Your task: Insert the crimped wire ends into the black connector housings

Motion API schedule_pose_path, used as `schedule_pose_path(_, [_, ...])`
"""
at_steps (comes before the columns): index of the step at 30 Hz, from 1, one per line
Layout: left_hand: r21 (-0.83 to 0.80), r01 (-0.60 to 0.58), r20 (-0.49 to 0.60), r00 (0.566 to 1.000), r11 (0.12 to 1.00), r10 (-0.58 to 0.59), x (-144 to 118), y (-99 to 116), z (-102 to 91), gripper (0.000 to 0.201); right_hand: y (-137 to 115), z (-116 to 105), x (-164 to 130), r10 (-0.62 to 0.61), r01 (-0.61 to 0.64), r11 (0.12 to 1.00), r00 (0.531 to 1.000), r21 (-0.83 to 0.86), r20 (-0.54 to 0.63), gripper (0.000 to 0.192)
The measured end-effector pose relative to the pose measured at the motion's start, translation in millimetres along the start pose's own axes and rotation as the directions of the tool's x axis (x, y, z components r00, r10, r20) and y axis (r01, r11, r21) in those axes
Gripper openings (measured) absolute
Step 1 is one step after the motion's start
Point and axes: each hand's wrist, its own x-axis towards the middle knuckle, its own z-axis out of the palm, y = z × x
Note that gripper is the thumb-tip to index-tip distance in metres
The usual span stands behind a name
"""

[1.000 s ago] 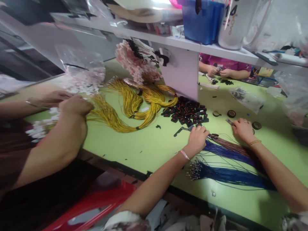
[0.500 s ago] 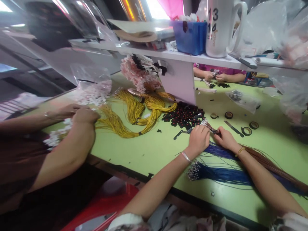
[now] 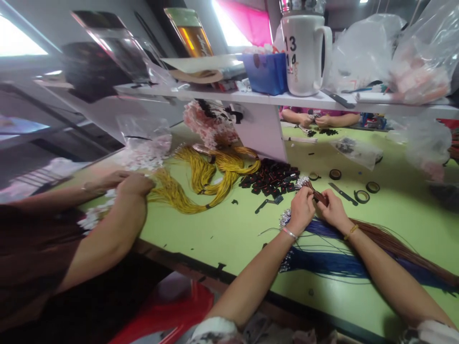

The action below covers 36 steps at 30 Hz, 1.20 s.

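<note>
Head view is showing the person's left hand [image 3: 302, 208] and right hand [image 3: 334, 209] meeting over the pale green counter [image 3: 229, 229], the two hands touching at the knuckles. Both sets of fingers are curling closed around the near end of a bundle of thin brown wires [image 3: 390, 242], whose silvery metal tips [image 3: 303, 182] are poking out just beyond the left fingers; the rest of the bundle is trailing away to the right, passing under the right forearm. Just below the hands, a sheaf of dark blue wires [image 3: 330, 264] is lying flat on the counter, its own cluster of metal tips [image 3: 285, 219] sitting right beside the left wrist. Just beyond the fingers, a heap of small black plastic connectors [image 3: 269, 175] is spreading out against the foot of a white shelf support [image 3: 263, 131]. To the right of the fingers, a flat dark metal strip [image 3: 343, 194] and several small dark tape rings [image 3: 360, 196] are lying near one another. Well to the left of the fingers, looped hanks of yellow wire [image 3: 210, 174] are fanning across the counter, and a co-worker's hands [image 3: 132, 184] are resting closed on one end of them, beside a scatter of small white plastic pieces [image 3: 95, 215]. On the white shelf [image 3: 222, 94] above, a tall white mug with black numerals [image 3: 301, 53] is standing upright beside a blue plastic box [image 3: 266, 72]. Far beyond the fingers, another person's hands [image 3: 315, 119] are working at small dark parts.
</note>
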Motion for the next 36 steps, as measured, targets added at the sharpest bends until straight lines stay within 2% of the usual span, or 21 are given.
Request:
schedule_pose_path(3, [-0.048,-0.064,-0.036,0.997,0.997,0.062,2.8,-5.7,0.0,0.012,-0.7,-4.9,3.8,0.094,-0.113,0.954,0.992,0.277,0.081,0.023])
schedule_pose_path(6, [0.022,-0.155,-0.047,0.987,0.988,0.156,6.6,-11.6,4.1,0.016,-2.7,-8.9,7.0,0.186,-0.288,0.791,0.954,0.540,0.235,0.032])
schedule_pose_path(9, [0.116,-0.221,-0.015,0.974,0.968,0.224,9.0,-15.2,11.2,0.020,-4.7,-14.3,9.1,0.242,-0.401,0.603,0.916,0.690,0.321,0.038])
schedule_pose_path(11, [0.117,-0.187,-0.016,0.982,0.975,0.190,9.0,-16.4,15.2,0.020,-5.1,-18.6,10.6,0.257,-0.439,0.514,0.898,0.737,0.356,0.040])
schedule_pose_path(13, [0.027,-0.092,-0.047,0.995,0.995,0.093,7.7,-16.0,17.6,0.018,-4.3,-21.6,12.4,0.260,-0.422,0.482,0.906,0.768,0.335,0.041])
schedule_pose_path(16, [-0.239,0.040,-0.087,0.994,0.970,-0.062,5.7,-10.0,19.4,0.015,-0.3,-19.7,14.3,0.256,-0.349,0.532,0.935,0.771,0.247,0.040])
schedule_pose_path(19, [-0.451,0.070,-0.097,0.987,0.890,-0.128,6.5,2.7,22.2,0.016,5.5,-11.8,13.1,0.236,-0.289,0.630,0.956,0.720,0.176,0.039])
schedule_pose_path(21, [-0.524,0.080,-0.103,0.982,0.848,-0.157,8.9,11.7,25.2,0.020,8.2,-7.0,10.4,0.189,-0.221,0.715,0.974,0.663,0.122,0.038])
schedule_pose_path(25, [-0.493,0.085,-0.149,0.972,0.866,-0.180,14.2,22.6,31.2,0.019,7.1,-4.7,4.3,0.072,-0.047,0.901,0.997,0.431,-0.042,0.034])
schedule_pose_path(27, [-0.452,0.092,-0.169,0.968,0.887,-0.187,15.5,24.6,33.3,0.017,4.2,-5.5,2.3,0.014,0.021,0.955,0.993,0.297,-0.115,0.031])
schedule_pose_path(31, [-0.436,0.120,-0.145,0.969,0.892,-0.201,16.8,23.6,37.1,0.017,-0.9,-6.0,-0.2,-0.042,0.075,0.973,0.987,0.219,-0.153,0.029])
schedule_pose_path(36, [-0.460,0.208,-0.004,0.972,0.863,-0.236,24.3,13.1,36.6,0.008,-4.7,-6.1,-1.8,0.012,0.027,0.964,0.989,0.264,-0.145,0.030])
